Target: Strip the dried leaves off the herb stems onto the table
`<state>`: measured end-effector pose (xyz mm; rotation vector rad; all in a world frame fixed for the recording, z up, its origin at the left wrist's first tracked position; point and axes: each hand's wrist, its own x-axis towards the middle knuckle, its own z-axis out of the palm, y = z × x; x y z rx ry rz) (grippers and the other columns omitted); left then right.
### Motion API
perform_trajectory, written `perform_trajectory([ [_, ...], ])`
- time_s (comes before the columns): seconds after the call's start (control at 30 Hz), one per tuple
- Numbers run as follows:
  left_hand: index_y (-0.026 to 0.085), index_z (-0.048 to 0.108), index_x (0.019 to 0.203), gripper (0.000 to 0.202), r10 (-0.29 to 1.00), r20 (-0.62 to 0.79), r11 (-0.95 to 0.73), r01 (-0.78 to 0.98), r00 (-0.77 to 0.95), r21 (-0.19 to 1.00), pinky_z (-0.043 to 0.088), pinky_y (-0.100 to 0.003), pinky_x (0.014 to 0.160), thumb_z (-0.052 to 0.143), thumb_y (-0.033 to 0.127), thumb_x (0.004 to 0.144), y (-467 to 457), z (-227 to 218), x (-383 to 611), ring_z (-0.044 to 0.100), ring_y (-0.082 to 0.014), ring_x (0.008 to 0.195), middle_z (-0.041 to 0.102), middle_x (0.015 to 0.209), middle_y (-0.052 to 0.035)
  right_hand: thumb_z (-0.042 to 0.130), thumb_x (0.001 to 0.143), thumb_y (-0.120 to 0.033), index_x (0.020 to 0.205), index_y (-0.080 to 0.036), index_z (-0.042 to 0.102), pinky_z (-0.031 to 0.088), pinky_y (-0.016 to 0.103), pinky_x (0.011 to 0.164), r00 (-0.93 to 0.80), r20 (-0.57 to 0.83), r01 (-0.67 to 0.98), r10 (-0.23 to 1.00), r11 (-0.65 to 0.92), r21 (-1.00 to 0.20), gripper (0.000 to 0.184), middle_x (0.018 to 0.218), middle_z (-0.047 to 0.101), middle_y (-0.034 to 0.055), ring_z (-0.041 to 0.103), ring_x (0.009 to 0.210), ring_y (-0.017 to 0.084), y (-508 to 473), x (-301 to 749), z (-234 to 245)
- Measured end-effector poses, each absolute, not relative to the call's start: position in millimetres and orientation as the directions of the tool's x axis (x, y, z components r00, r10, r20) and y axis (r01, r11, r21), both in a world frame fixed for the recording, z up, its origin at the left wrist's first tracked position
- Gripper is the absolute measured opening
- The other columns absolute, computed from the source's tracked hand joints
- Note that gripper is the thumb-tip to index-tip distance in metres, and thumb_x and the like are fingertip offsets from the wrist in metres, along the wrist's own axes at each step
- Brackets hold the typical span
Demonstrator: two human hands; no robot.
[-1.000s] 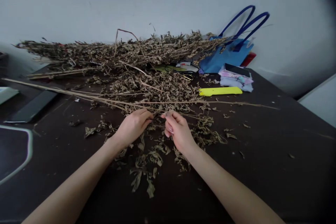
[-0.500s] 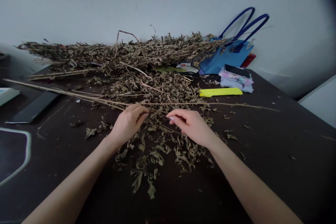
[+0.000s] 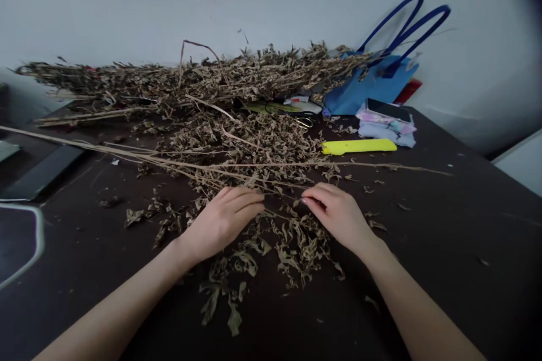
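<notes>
My left hand is closed, its fingers curled down over a thin dried stem in front of the leaf pile. Thumb and forefinger of my right hand pinch together at the stem's right part; the exact grip is too fine to make out. Between and below the hands lie loose, curled dried leaves. Long bare dried stalks stretch crosswise just beyond my fingers. Behind them spreads a heap of crumpled dried leaves on the dark table.
A thick bundle of dried leafy plants lies along the wall. At right are a yellow-handled tool, a phone on folded cloth, and a blue bag. A black flat case and white cable lie left.
Both hands have come nearer and shifted right, the right one more, so the gap between them is wider. The view has tilted slightly. The long stalks stay beyond the hands.
</notes>
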<state>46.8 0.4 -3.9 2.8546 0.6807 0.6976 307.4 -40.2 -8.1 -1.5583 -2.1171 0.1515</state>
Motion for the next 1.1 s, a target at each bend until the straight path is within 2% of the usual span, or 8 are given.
perform_trajectory([
  [0.17,0.016,0.058,0.104,0.021,0.392,0.41,-0.92,0.362,0.823,0.154,0.042,-0.036,0.086,0.043,0.014,0.09,-4.3,-6.2,45.6,0.053,-0.0222,0.106,0.064,0.101,-0.0092,0.045,0.089,-0.024,0.091,-0.02,0.062,0.045,0.032,0.069,-0.24,0.339,0.932,0.91,0.313,-0.181,0.018,0.084,0.064,0.0052,0.056,0.083,0.02,-40.3,317.7,-11.6],
  [0.33,0.016,0.057,0.104,0.019,0.35,0.414,-0.937,0.312,0.84,0.159,0.044,-0.035,0.083,0.045,0.013,0.089,-8.5,-4.0,46.2,0.057,-0.02,0.097,0.064,0.094,-0.0082,0.049,0.086,-0.023,0.091,-0.021,0.062,0.045,0.034,0.066,-0.231,0.278,0.963,0.932,0.259,-0.068,0.013,0.083,0.064,0.0064,0.053,0.083,0.023,-39.5,319.1,-20.0],
  [0.5,0.014,0.056,0.104,0.02,0.327,0.355,-0.944,0.292,0.876,0.151,0.048,-0.032,0.075,0.042,0.013,0.089,-12.5,-2.4,51.6,0.06,-0.018,0.083,0.064,0.092,-0.0088,0.049,0.085,-0.02,0.081,-0.018,0.062,0.043,0.035,0.069,-0.306,0.241,0.94,0.921,0.332,-0.078,0.013,0.077,0.061,0.0075,0.05,0.08,0.023,-36.5,316.9,-23.1],
  [0.67,0.014,0.055,0.107,0.024,0.314,0.299,-0.948,0.284,0.901,0.141,0.05,-0.034,0.077,0.038,0.011,0.091,-13.9,-5.4,53.9,0.059,-0.0188,0.089,0.063,0.099,-0.0095,0.043,0.089,-0.022,0.079,-0.018,0.059,0.041,0.035,0.072,-0.23,0.357,0.952,0.905,0.286,-0.113,0.019,0.078,0.06,0.0065,0.05,0.081,0.022,-37.0,318.5,-13.3],
  [0.77,0.015,0.057,0.104,0.022,0.378,0.281,-0.924,0.341,0.882,0.172,0.049,-0.035,0.081,0.04,0.013,0.091,-13.5,-9.1,55.4,0.058,-0.0195,0.094,0.061,0.103,-0.0091,0.042,0.09,-0.024,0.08,-0.018,0.056,0.041,0.035,0.075,-0.183,0.409,0.951,0.894,0.267,-0.158,0.018,0.079,0.059,0.0052,0.051,0.079,0.021,-38.4,319.5,-7.5],
  [0.87,0.015,0.059,0.102,0.019,0.498,0.319,-0.864,0.434,0.806,0.254,0.049,-0.037,0.082,0.044,0.016,0.089,-13.1,-10.4,55.8,0.057,-0.0202,0.096,0.062,0.102,-0.0086,0.041,0.09,-0.023,0.082,-0.019,0.053,0.041,0.033,0.074,-0.136,0.42,0.937,0.897,0.254,-0.24,0.016,0.079,0.058,0.0046,0.052,0.078,0.02,-39.0,320.6,-5.3],
  [1.0,0.017,0.062,0.092,0.017,0.71,0.389,-0.695,0.497,0.586,0.52,0.049,-0.029,0.075,0.046,0.021,0.089,-13.4,-3.3,52.9,0.059,-0.0168,0.086,0.064,0.092,-0.0064,0.044,0.089,-0.024,0.083,-0.02,0.053,0.041,0.03,0.071,-0.094,0.422,0.912,0.902,0.248,-0.327,0.012,0.081,0.059,0.0038,0.054,0.079,0.019,-38.9,322.3,-3.9],
  [1.1,0.017,0.061,0.082,0.016,0.885,0.261,-0.441,0.515,0.385,0.735,0.046,-0.023,0.061,0.051,0.029,0.086,-10.7,2.2,49.5,0.058,-0.0131,0.068,0.062,0.075,-0.0032,0.045,0.089,-0.023,0.082,-0.021,0.053,0.041,0.029,0.07,-0.074,0.403,0.896,0.912,0.238,-0.374,0.011,0.081,0.059,0.0025,0.055,0.077,0.018,-39.5,322.7,-2.0],
])
